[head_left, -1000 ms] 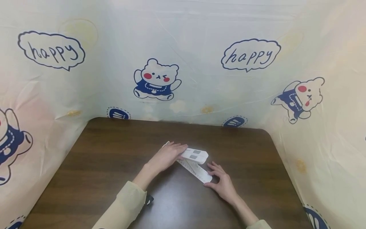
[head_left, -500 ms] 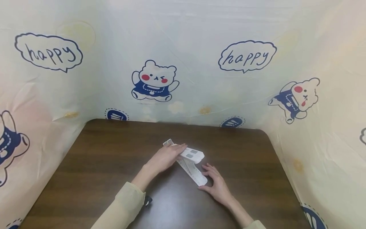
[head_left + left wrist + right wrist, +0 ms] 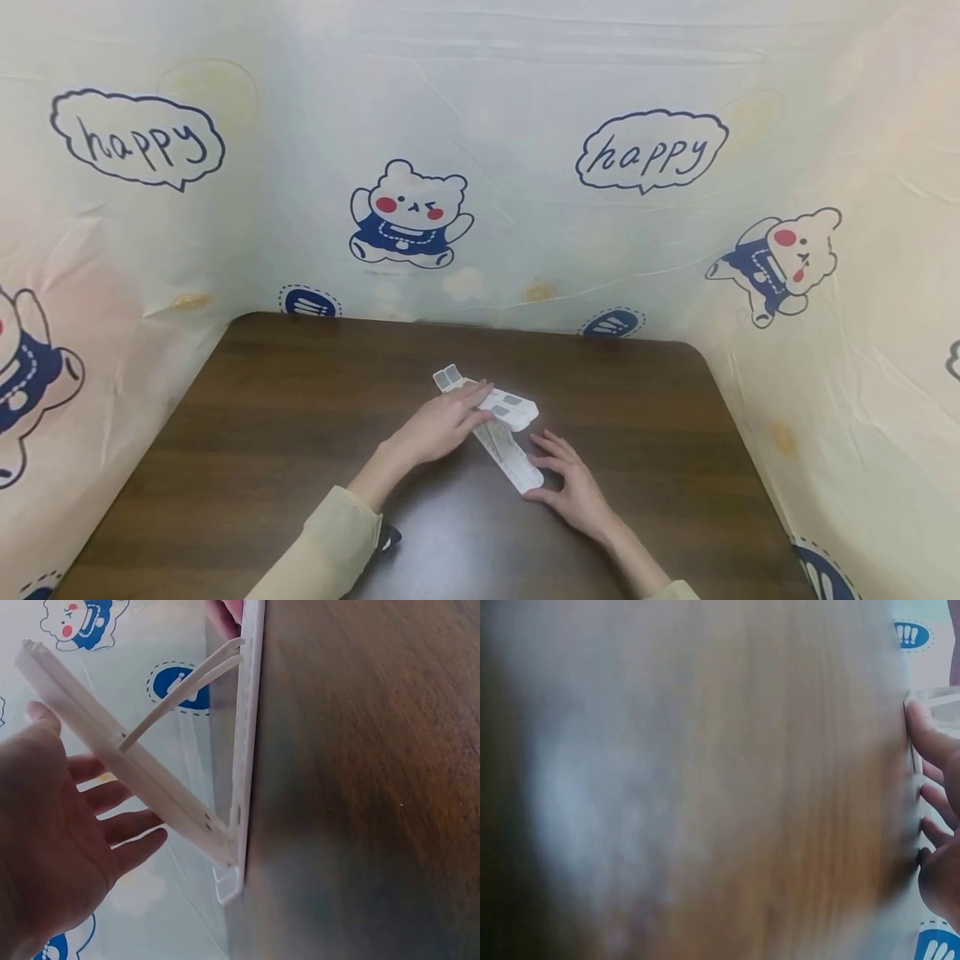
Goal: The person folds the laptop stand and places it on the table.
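Observation:
A white folding stand (image 3: 513, 467), seemingly a laptop stand, sits on the table with its hinged upper arm (image 3: 521, 408) raised at an angle over the base. Grey pads show on the upper arm and on the far lip. In the left wrist view, thin support struts (image 3: 184, 694) span between upper arm and base. My left hand (image 3: 435, 425) lies across the upper arm near the hinge end, thumb at one edge and fingers at the other. With thumb and fingers, my right hand (image 3: 573, 487) pinches the near end of the base; the right wrist view shows only part of this.
The brown wooden table (image 3: 300, 400) extends around the stand. A printed curtain (image 3: 525, 208) with bears and "happy" bubbles encloses its back and sides. A small black item (image 3: 388, 537) shows beside the left cuff.
The stand has turned slightly, its near end shifting left and toward me with my right hand. More of the grey-padded far lip shows, and my left thumb now shows at the arm's near edge.

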Action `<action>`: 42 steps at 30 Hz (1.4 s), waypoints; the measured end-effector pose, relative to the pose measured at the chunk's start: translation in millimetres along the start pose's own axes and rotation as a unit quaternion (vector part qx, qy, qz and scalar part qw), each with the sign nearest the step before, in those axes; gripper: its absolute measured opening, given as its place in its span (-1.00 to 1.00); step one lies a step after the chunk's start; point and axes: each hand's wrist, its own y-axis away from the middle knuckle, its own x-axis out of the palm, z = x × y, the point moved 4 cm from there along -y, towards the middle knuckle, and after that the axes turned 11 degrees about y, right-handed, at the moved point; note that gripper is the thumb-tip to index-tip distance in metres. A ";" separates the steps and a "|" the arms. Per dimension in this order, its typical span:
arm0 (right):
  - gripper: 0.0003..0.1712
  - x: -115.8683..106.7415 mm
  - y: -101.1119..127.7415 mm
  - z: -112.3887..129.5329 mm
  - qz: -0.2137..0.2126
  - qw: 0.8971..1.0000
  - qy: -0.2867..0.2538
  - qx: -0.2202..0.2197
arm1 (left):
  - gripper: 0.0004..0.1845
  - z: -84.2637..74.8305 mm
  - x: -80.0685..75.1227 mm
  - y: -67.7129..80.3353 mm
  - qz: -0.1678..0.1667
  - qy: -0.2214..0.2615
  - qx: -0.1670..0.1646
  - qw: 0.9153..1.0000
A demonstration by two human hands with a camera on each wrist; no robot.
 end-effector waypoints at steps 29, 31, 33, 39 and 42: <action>-0.33 2.4 -0.7 6.6 0.070 0.997 0.044 0.009 | -0.19 4.1 8.5 7.6 -0.033 -0.004 -0.079 0.996; -0.32 2.3 -0.8 8.5 0.067 0.997 0.039 0.011 | -0.20 4.5 8.2 7.8 -0.032 0.009 -0.081 0.996; -0.32 3.1 -0.8 10.2 0.061 0.997 0.039 0.009 | -0.21 5.1 7.7 7.5 -0.031 0.021 -0.082 0.996; -0.32 7.4 -0.3 12.7 0.042 0.998 0.047 -0.003 | -0.23 10.2 6.8 6.3 -0.023 0.047 -0.077 0.996; -0.29 8.3 -1.1 12.5 0.047 0.997 0.058 -0.011 | -0.23 13.5 6.1 7.3 -0.028 0.043 -0.076 0.996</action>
